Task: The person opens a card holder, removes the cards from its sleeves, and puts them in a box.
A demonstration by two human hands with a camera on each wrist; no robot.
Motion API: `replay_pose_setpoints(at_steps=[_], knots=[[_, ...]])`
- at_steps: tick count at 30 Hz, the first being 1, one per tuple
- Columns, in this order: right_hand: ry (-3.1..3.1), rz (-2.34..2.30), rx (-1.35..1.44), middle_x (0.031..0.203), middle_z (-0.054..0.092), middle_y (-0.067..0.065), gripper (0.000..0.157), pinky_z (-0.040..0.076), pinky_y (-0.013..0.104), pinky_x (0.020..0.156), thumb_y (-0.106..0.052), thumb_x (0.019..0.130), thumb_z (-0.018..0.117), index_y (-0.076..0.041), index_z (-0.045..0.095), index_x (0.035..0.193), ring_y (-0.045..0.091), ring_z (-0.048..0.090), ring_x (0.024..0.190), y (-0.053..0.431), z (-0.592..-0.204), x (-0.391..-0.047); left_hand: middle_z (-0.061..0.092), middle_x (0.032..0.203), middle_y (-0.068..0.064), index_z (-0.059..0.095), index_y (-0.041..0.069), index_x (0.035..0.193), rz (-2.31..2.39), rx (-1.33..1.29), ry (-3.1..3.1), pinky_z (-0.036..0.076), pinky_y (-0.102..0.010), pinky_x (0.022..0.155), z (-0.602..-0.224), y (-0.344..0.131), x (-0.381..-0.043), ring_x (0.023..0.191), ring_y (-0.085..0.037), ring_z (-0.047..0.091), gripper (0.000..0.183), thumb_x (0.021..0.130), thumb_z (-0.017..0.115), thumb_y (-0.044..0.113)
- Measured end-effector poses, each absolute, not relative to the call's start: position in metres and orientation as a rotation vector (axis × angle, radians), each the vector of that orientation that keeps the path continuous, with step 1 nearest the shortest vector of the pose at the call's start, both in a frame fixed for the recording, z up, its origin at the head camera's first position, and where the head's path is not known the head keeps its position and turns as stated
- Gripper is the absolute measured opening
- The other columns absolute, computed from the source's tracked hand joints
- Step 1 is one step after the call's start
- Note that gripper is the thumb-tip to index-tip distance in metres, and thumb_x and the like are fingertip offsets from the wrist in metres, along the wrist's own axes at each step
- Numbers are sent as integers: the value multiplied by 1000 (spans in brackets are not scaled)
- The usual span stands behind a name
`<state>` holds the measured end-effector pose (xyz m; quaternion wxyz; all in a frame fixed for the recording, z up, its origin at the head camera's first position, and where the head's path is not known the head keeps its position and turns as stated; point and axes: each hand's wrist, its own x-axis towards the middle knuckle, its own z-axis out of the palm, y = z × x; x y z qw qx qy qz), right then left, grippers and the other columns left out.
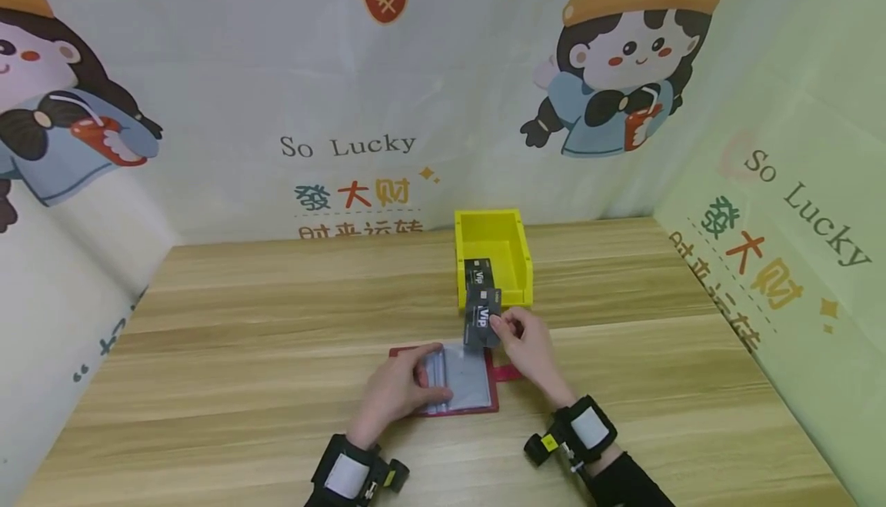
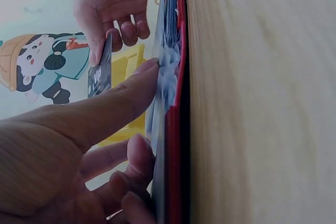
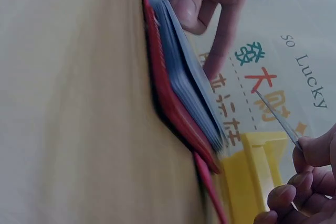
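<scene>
Card (image 1: 479, 324) pinched in right grip (image 1: 530, 344) shows Vip from head, edge from right wrist; left grip (image 1: 396, 385) spread

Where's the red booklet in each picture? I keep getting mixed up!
Head: the red booklet lies open below the middle, with the left hand touching it.
Left wrist: the red booklet is seen edge-on, running top to bottom near the middle.
Right wrist: the red booklet is edge-on again, slanting from the top down toward the right.
Shared landmark: the yellow box shows in all three views.
</scene>
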<state>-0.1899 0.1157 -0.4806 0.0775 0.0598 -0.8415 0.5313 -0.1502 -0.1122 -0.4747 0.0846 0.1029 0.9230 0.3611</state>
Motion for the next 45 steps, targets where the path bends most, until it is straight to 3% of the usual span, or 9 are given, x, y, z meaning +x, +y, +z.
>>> replay_pose_setpoints(at_steps=[19,38,45], knots=[[-2839,1269,158,73,48,4,28,35,28,59,-18,109,56,0,59,88,17,46,66,125,-429,-255,54,72,4,65,5,141,1092,338,2753,27,-22,54,-478,-113,-150,60,-10,44,71,79,93,27],[-3140,893,212,58,34,-3,46,27,22,49,-17,109,55,-12,44,64,10,35,50,104,-402,-296,53,72,4,65,6,140,1075,332,2756,25,-22,55,-478,-112,-151,61,-11,44,70,79,93,26],[-3254,782,211,65,39,0,28,31,23,52,-15,108,55,-4,56,82,12,39,55,95,-406,-312,52,72,4,65,7,141,1067,313,2759,25,-23,56,-479,-111,-151,62,-11,43,71,79,93,26]])
